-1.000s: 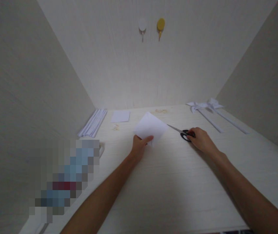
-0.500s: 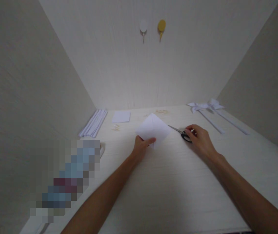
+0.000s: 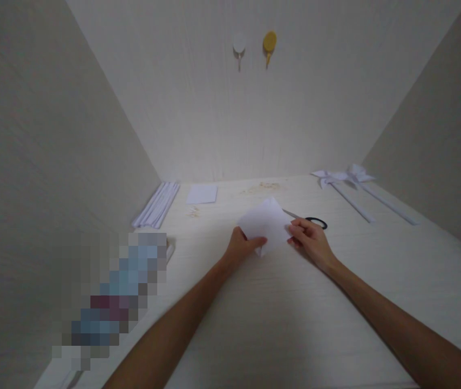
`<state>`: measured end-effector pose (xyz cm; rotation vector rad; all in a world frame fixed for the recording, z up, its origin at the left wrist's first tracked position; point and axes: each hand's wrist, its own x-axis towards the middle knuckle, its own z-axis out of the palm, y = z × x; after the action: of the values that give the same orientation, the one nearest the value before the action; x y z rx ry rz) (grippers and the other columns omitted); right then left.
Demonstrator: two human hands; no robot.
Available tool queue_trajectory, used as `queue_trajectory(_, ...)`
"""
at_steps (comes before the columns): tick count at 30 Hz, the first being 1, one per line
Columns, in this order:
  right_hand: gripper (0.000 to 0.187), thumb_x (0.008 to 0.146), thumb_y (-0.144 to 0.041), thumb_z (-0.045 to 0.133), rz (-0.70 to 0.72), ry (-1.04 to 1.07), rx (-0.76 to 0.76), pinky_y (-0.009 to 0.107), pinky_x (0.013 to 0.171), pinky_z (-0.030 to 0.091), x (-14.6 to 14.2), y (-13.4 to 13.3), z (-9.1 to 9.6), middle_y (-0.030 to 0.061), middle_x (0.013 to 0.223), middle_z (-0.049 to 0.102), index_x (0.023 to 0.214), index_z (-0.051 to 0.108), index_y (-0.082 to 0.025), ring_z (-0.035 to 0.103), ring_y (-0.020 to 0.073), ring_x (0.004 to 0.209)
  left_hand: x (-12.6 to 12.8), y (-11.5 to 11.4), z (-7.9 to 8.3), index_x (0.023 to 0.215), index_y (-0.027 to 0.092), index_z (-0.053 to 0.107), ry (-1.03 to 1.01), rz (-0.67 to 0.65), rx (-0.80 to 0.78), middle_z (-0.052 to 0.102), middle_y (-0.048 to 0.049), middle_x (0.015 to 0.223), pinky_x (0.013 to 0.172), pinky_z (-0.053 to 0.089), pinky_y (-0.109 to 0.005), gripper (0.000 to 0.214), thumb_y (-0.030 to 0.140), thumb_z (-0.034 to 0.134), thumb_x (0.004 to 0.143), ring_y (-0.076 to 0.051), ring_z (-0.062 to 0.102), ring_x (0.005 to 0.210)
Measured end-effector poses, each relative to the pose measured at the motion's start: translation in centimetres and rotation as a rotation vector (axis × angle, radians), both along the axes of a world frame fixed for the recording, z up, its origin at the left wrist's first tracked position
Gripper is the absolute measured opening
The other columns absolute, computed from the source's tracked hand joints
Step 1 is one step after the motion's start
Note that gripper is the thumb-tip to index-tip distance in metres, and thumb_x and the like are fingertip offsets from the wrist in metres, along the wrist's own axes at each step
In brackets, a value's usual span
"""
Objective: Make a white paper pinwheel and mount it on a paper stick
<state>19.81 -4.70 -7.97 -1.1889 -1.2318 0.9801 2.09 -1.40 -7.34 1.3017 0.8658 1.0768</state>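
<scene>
A square of white paper [image 3: 266, 222] is held up over the middle of the table, one corner pointing away from me. My left hand [image 3: 246, 243] pinches its near left edge, thumb on top. At its right corner, my right hand [image 3: 309, 237] has its thumb and fingertips closed on the paper. Black-handled scissors [image 3: 318, 222] lie on the table just beyond my right hand, their blades partly hidden behind the paper and the fingers.
Rolled white paper sticks [image 3: 157, 204] and a stack of square paper [image 3: 202, 193] lie at the back left, near small pale sticks [image 3: 193, 212]. Paper pinwheels [image 3: 346, 178] on stems lie back right. Two hooks, one yellow [image 3: 270, 42], hang on the wall. A blurred object [image 3: 121, 292] is at left.
My right hand has let go of the scissors, leaving them on the table, and moved left to grip the paper's right corner. The paper has shifted slightly right and towards me.
</scene>
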Motion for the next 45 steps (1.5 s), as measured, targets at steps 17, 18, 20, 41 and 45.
queue_trajectory(17, 0.031, 0.068, -0.045, 0.059, -0.017, -0.028, 0.006, 0.018, 0.034, 0.025, -0.9, -0.7, 0.3, -0.0011, 0.04, 0.054, 0.057, 0.052, -0.016, 0.039, 0.0068, 0.033, 0.3, 0.0, 0.4, 0.076, 0.01, 0.063, 0.047, 0.192, -0.022, 0.066, -0.0061, 0.073, 0.06, 0.046, -0.028, 0.027, 0.028, 0.068, 0.056, -0.016, 0.058, 0.063)
queue_trajectory(18, 0.031, 0.068, -0.044, 0.059, 0.004, -0.034, 0.004, 0.018, 0.034, 0.025, -0.9, -0.7, 0.3, -0.0009, 0.041, 0.054, 0.057, 0.052, -0.016, 0.039, 0.0067, 0.033, 0.3, -0.1, 0.4, 0.075, 0.01, 0.063, 0.051, 0.198, -0.03, 0.065, -0.0058, 0.072, 0.06, 0.046, -0.028, 0.027, 0.029, 0.067, 0.057, -0.015, 0.058, 0.062)
queue_trajectory(20, 0.03, 0.068, -0.042, 0.059, 0.063, -0.054, 0.0, 0.018, 0.034, 0.025, -0.9, -0.8, 0.2, -0.0005, 0.042, 0.055, 0.055, 0.052, -0.016, 0.039, 0.0063, 0.034, 0.2, -0.1, 0.4, 0.074, 0.009, 0.063, 0.053, 0.214, -0.055, 0.064, -0.0053, 0.068, 0.058, 0.046, -0.028, 0.027, 0.03, 0.067, 0.058, -0.015, 0.057, 0.059)
queue_trajectory(41, 0.012, 0.067, -0.018, 0.059, 0.196, -0.129, 0.331, 0.028, 0.062, 0.043, 0.9, 0.6, -0.4, 0.0035, 0.084, 0.059, 0.073, 0.068, -0.025, 0.055, 0.0158, 0.08, 0.2, -0.3, 0.8, 0.069, 0.009, 0.063, 0.107, 0.178, -0.107, 0.062, -0.0044, 0.062, 0.053, 0.042, -0.025, 0.022, 0.027, 0.066, 0.056, -0.013, 0.053, 0.054)
queue_trajectory(45, 0.013, 0.066, -0.017, 0.059, 0.215, -0.197, 0.305, 0.025, 0.049, 0.041, 1.0, 0.5, -0.2, 0.0033, 0.078, 0.061, 0.074, 0.068, -0.024, 0.054, 0.0132, 0.065, 0.2, -0.2, 0.6, 0.065, 0.009, 0.062, 0.148, 0.205, -0.066, 0.06, -0.0032, 0.058, 0.05, 0.04, -0.024, 0.023, 0.031, 0.064, 0.059, -0.012, 0.051, 0.052)
